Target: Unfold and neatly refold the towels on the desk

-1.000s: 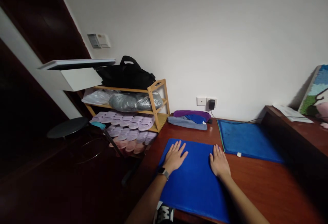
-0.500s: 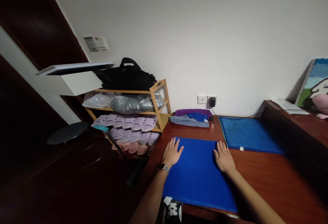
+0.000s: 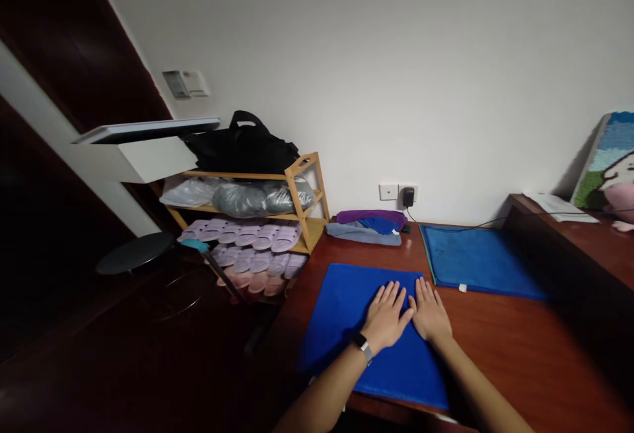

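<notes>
A bright blue cloth (image 3: 341,301) lies spread flat on the reddish-brown wooden table (image 3: 500,340). My left hand (image 3: 387,317), with a watch on its wrist, rests palm down on the right half of the cloth, fingers stretched out. Just beside it, my right hand (image 3: 430,311) lies flat over the cloth's right edge, its fingers also extended. The two thumbs are close together. Farther back on the right, a second blue cloth (image 3: 480,258) with a green edge and a white tag lies flat.
Folded purple, blue and grey cloths (image 3: 369,227) sit against the wall by a plugged-in black adapter (image 3: 408,197), whose cable runs right. Left of the table stands a wooden rack (image 3: 311,222) with slippers, bagged items and a black bag (image 3: 245,146). A round stool (image 3: 136,253) stands farther left.
My left hand has slid right across the cloth, from its left edge to beside my right hand. My right hand stays at the right edge. The cloth's near left part has shifted slightly left.
</notes>
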`<state>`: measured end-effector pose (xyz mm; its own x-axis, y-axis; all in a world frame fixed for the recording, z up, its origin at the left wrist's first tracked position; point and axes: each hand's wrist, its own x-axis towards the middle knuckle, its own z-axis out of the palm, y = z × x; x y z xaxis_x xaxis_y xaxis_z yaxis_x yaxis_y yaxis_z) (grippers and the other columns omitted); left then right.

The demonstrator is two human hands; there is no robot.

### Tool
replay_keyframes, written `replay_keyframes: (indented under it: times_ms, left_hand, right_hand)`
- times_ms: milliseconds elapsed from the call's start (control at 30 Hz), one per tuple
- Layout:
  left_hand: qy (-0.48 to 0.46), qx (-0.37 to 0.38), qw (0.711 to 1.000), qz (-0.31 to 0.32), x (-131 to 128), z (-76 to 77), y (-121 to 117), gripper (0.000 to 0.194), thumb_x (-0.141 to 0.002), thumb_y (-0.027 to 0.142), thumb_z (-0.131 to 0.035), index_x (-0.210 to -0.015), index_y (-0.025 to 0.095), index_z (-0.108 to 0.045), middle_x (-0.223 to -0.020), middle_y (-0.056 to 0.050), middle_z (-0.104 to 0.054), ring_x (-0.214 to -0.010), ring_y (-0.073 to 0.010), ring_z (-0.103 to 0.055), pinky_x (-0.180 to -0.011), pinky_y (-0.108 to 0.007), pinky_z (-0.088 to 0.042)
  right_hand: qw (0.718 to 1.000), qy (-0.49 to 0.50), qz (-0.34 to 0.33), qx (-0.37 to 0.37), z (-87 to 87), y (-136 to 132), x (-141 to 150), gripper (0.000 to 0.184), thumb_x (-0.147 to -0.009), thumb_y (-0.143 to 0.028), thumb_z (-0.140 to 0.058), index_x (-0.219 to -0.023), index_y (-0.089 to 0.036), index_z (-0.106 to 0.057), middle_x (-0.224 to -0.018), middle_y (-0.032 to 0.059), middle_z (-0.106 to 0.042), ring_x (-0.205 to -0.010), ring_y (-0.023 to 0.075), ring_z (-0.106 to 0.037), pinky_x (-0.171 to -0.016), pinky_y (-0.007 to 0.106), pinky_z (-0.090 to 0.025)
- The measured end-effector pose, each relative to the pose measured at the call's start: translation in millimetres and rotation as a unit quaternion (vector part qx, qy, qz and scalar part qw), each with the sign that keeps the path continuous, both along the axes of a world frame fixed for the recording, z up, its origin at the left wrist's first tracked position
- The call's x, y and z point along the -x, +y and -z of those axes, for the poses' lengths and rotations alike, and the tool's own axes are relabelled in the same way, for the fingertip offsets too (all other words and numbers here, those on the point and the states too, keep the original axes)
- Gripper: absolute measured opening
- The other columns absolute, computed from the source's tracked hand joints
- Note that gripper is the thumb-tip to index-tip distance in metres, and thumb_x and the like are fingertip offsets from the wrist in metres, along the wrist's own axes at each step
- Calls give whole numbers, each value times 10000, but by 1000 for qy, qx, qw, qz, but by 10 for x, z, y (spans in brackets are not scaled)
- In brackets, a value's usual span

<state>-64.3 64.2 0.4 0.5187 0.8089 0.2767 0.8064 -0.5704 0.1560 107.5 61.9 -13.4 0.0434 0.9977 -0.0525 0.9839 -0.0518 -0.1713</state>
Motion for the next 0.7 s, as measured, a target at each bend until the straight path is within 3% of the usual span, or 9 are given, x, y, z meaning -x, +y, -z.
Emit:
replay_keyframes:
  times_ms: [67,133,300,400,567,700]
  left_hand:
    - [-3,19,1000,11,-74,62,-80,644,-1072,567,-209,-1595,215,-338,-1653,-83,-325,-1546,-221,-232,-1261,-444,-211]
    - [1,36,999,-14,104,89,-91,656,-1065,589,-223,-1596,222,-338,-1653,-89,-321,-1543,-230,-242,-1260,-458,-215]
    - [29,57,986,-152,1053,67,28,684,-1055,600,-259,-1603,195,-324,-1656,-114,-290,-1539,-260,-249,-1256,-483,-215]
    - [45,54,977,-203,1415,104,83,678,-1059,574,-269,-1605,174,-314,-1658,-122,-284,-1539,-258,-247,-1255,-469,-219]
    - [39,38,977,-207,1443,186,88,710,-1049,599,-261,-1609,165,-299,-1667,-133,-256,-1545,-267,-228,-1250,-481,-221]
    - [35,49,977,-206,1406,151,82,713,-1048,601,-248,-1608,162,-304,-1666,-136,-257,-1548,-274,-217,-1251,-493,-209]
  right_hand:
    - [1000,-2,0,2,0,-2,-1,687,-1027,-414,-173,-1610,-52,-140,-1697,88,-103,-1572,213,-75,-1266,378,-52]
    - [1000,-6,4,-1,2,-1,4,692,-1027,-426,-166,-1611,-55,-139,-1697,85,-112,-1572,211,-82,-1266,374,-59]
    - [1000,-22,14,2,14,-11,12,702,-1030,-460,-132,-1615,-72,-130,-1700,62,-113,-1570,200,-94,-1266,362,-68]
    - [999,-27,18,6,26,-13,15,700,-1030,-463,-122,-1618,-83,-120,-1701,51,-105,-1570,191,-92,-1266,357,-63]
    - [999,-32,28,14,-41,51,53,688,-1028,-438,-132,-1619,-86,-122,-1701,52,-100,-1569,188,-96,-1264,367,-60]
    - [999,-20,31,14,-121,-11,84,677,-1028,-407,-148,-1613,-68,-170,-1694,85,-146,-1568,212,-116,-1264,401,-69]
